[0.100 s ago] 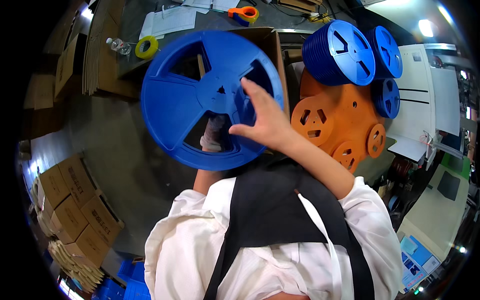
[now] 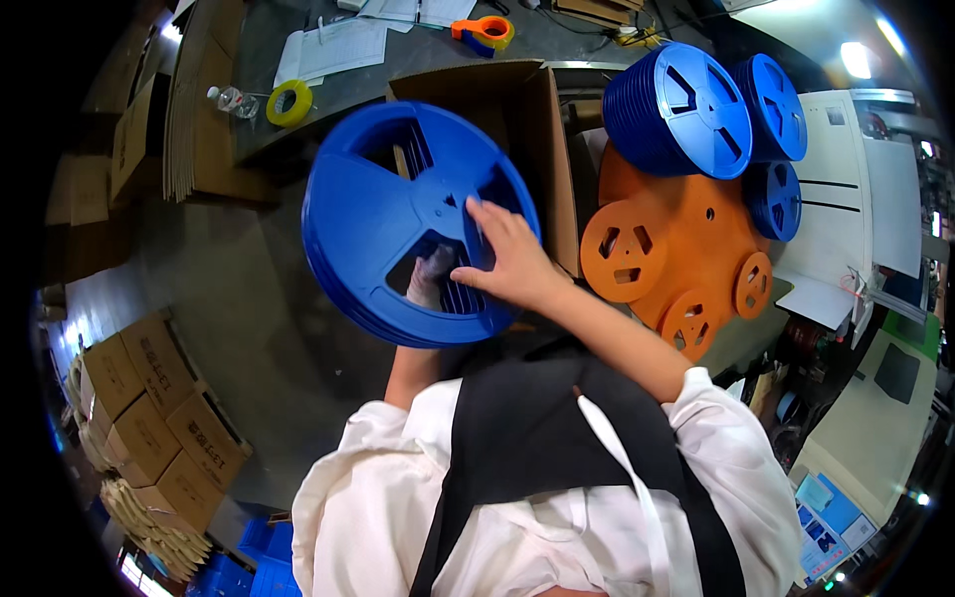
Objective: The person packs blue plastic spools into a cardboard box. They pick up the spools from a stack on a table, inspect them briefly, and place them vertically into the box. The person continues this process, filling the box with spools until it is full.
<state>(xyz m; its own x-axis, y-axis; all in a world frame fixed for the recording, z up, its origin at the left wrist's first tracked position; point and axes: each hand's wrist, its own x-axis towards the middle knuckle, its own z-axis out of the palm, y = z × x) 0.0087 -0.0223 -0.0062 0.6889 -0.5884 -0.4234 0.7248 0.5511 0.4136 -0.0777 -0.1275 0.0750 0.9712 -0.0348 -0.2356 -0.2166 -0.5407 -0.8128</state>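
Centrally, before the black apron [image 2: 532, 428]: stack of round blue plastic reels with cut-out windows [image 2: 418, 204], tilted, partly masking an open brown cardboard box [image 2: 562, 169]. Right hand [image 2: 519, 259]: thumb and fingers spread, fingertips at the front reel near its hub. Left hand [image 2: 430, 277]: apart from the right, behind, glimpsed through a lower window; grip mostly hidden, cannot tell whether closed. To the right: large orange panel [image 2: 681, 239], slotted orange discs [image 2: 623, 263].

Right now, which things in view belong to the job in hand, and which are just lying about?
Seemingly in the job:
- stacked blue reels, left hand behind, right hand in front
- probably the open cardboard box beside them
- perhaps the matching spare reels by the orange stand

Apparently lying about:
- yellow tape roll
- clear plastic bottle
- papers
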